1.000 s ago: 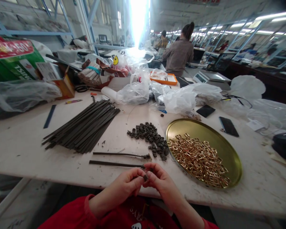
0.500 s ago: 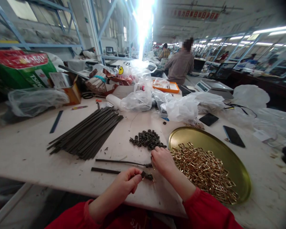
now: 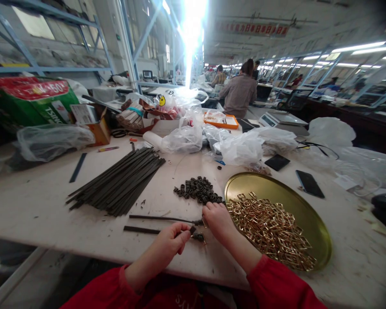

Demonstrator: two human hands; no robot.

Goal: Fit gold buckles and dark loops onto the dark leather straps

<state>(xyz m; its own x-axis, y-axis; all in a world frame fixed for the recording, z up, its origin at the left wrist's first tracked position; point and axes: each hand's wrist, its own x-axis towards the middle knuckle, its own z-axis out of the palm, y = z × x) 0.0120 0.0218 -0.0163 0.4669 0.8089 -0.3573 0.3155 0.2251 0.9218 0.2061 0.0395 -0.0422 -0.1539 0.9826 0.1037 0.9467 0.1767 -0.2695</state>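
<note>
My left hand is closed in a pinch on a dark narrow strap; a short flat end of it sticks out past my thumb. Just right of those fingertips, a gold buckle sits by dark loops at the table surface. Behind, a second dark strap lies roughly parallel, its right end beside my right hand. The right fingers are curled together at the near edge of a pile of small dark loops; what they grip is hidden. A bit of gold metal shows under them.
A round gold tray heaped with gold rectangular buckles stands at the right. Left of centre lies a stack of dark straps. Plastic bags, a phone and a scale sit farther back. A person is beyond the table.
My left fingers have shifted slightly, and the strap end between them now shows flatter. The right hand stays near the loops, with little movement. The whole view has tilted slightly.
</note>
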